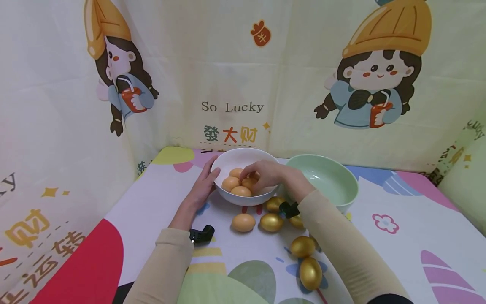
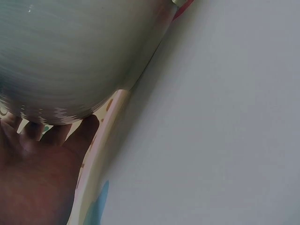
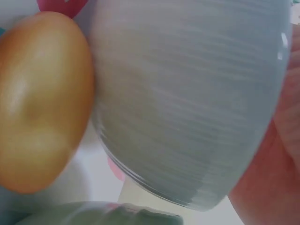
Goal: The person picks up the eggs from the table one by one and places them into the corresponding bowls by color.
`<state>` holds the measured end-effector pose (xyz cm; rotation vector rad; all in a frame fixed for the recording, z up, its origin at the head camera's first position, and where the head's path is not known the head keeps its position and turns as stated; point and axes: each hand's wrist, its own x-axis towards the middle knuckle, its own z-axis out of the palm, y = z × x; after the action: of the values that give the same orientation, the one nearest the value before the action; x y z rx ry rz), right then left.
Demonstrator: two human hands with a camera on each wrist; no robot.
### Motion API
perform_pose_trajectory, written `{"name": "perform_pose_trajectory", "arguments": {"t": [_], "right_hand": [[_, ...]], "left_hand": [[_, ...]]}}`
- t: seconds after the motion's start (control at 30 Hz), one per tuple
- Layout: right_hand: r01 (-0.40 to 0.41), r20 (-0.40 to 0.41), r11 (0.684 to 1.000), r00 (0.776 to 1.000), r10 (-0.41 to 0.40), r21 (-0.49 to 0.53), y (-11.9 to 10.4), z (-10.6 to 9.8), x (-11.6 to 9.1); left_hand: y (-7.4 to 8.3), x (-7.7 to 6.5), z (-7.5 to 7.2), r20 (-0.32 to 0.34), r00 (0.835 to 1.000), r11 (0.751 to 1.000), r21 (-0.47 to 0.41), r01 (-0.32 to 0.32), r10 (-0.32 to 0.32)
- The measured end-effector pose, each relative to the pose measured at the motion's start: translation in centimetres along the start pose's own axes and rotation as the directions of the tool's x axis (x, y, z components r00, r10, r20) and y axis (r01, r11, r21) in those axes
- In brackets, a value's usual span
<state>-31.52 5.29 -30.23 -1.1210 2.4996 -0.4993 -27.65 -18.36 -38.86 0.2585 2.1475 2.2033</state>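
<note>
A white bowl [image 1: 243,199] holds several brown eggs [image 1: 230,184]. My left hand [image 1: 202,185] cups its left side, with the thumb at the rim; in the left wrist view the fingers [image 2: 84,133] bear on the bowl's outer wall. Over the bowl's right rim reaches my right hand [image 1: 265,173], its fingers curled down around a brown egg [image 1: 248,183] among the others. The right wrist view shows the bowl's wall [image 3: 192,93] between that camera and the egg, so the fingertips are hidden there.
A green bowl [image 1: 326,179] stands right of the white one, partly behind my right forearm. One brown egg [image 1: 243,222] lies in front of the white bowl. Several golden eggs [image 1: 271,222] lie nearby and under the right forearm. A printed cloth backdrop [image 1: 296,97] hangs behind the table.
</note>
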Motion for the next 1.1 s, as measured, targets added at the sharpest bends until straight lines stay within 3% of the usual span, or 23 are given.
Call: {"name": "perform_pose_trajectory", "arguments": {"t": [0.37,0.8,1.1], "right_hand": [[0.006,-0.060,0.999,0.998,-0.003,0.043,-0.7,-0.6,-1.4],[0.142,-0.125,0.987,0.983,-0.133,0.072,-1.9,-1.0,-3.5],[0.231,-0.152,0.973,0.962,-0.225,0.021,-2.7,-1.0,-4.4]], "left_hand": [[0.2,0.0,0.2,0.001,1.000,1.000,0.005,-0.004,0.004],[0.0,0.0,0.1,-0.010,1.000,1.000,-0.003,0.002,-0.002],[0.0,0.0,0.0,-0.008,1.000,1.000,0.001,0.000,0.000]]}}
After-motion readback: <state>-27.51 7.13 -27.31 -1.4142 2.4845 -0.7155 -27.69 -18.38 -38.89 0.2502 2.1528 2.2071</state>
